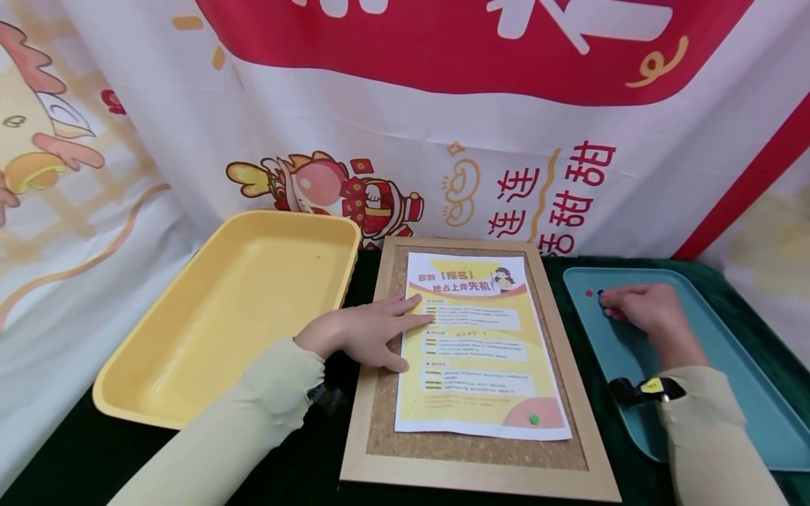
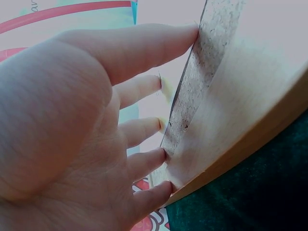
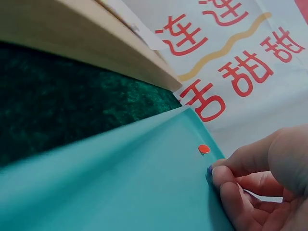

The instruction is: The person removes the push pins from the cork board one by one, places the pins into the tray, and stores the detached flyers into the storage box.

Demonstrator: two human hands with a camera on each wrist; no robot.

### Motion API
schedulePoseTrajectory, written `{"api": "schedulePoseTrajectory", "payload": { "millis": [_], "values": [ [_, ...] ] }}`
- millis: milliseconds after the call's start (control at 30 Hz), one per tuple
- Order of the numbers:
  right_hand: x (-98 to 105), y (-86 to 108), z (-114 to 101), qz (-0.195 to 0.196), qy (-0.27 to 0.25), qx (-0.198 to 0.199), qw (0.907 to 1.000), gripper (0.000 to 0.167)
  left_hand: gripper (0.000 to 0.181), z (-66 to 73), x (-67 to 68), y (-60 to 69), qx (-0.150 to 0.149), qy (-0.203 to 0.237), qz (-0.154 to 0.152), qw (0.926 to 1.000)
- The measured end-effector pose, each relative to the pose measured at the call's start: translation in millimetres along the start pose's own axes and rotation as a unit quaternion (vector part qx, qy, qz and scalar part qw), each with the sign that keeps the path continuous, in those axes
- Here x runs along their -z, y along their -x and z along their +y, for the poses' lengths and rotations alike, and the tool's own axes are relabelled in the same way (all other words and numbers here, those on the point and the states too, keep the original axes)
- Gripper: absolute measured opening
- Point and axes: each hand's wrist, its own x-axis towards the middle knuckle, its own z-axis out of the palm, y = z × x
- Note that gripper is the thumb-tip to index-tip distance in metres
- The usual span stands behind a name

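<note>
A yellow and white printed poster (image 1: pixel 474 358) lies on a cork board (image 1: pixel 386 414) with a pale wooden frame. My left hand (image 1: pixel 373 330) rests with spread, straight fingers on the poster's left edge; in the left wrist view, its thumb (image 2: pixel 154 48) touches the paper beside bare cork. A green thumbtack (image 1: pixel 534 419) sits in the poster's lower right corner. Over the blue tray (image 1: pixel 639 372), my right hand (image 1: pixel 648 309) pinches a dark blue thumbtack (image 3: pixel 210 170) between thumb and fingertips. Close by on the tray lies a red thumbtack (image 3: pixel 204 149).
On the left stands a large yellow tray (image 1: pixel 253 281), near my left forearm. Dark green cloth (image 1: pixel 50 457) covers the table. A printed white and red curtain (image 1: pixel 380 105) hangs right behind the board and trays.
</note>
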Motion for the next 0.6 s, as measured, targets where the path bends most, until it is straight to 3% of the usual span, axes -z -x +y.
{"api": "schedulePoseTrajectory", "payload": {
  "millis": [600],
  "values": [
    [-3.2,3.9,0.2,0.002,0.027,0.006,0.9996,0.048,0.082,0.9,0.2,0.4,-0.003,-0.001,-0.001,1.0000]
  ]
}}
